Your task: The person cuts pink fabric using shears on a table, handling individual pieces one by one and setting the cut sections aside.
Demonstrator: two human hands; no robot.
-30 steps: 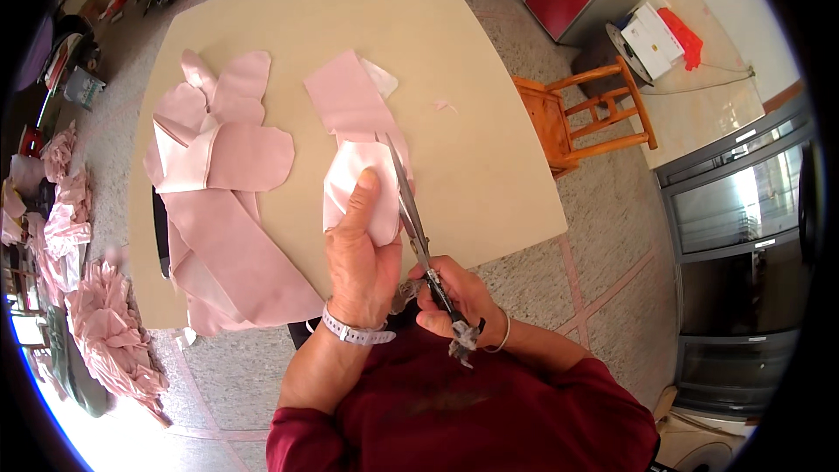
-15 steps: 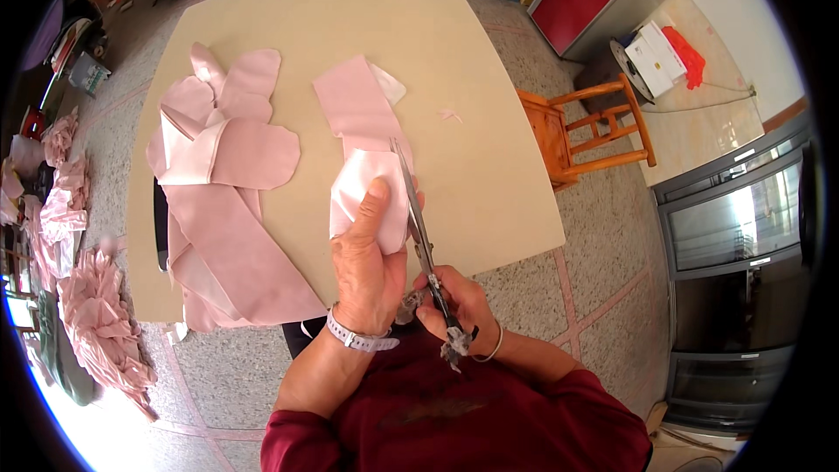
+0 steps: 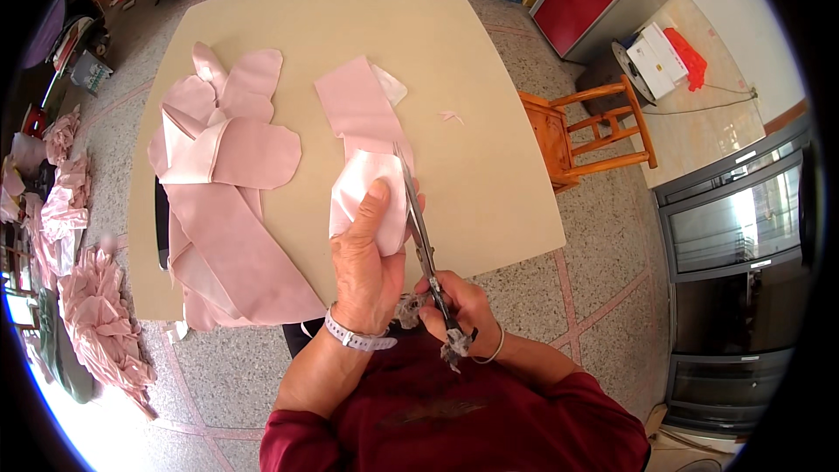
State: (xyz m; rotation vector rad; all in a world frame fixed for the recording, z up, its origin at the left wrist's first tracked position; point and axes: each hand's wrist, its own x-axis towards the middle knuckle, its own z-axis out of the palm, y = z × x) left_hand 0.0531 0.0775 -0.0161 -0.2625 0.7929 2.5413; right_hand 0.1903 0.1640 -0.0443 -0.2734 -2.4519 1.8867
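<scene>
My left hand (image 3: 365, 249) grips a piece of pink fabric (image 3: 363, 105), thumb pressed on its folded, shinier side. The rest of that strip stretches away over the table. In my right hand (image 3: 459, 306) is a pair of scissors (image 3: 418, 232), its handles wrapped in greyish, ragged material. The blades lie along the right edge of the folded cloth, their tips close to the fold; whether they are cutting into it is hard to tell. To the left lies a heap of cut pink fabric pieces (image 3: 240, 236), some with rounded ends, overhanging the near edge.
The beige table (image 3: 489, 192) has a tiny pink scrap (image 3: 451, 116) on its right part. A wooden chair (image 3: 585, 131) stands against its right side. Crumpled pink cloth (image 3: 96, 315) lies on the floor at left. A dark glass-fronted cabinet (image 3: 734, 288) stands far right.
Almost nothing differs. Both hands, the scissors and the held fabric stay practically in place; the view shifts very slightly.
</scene>
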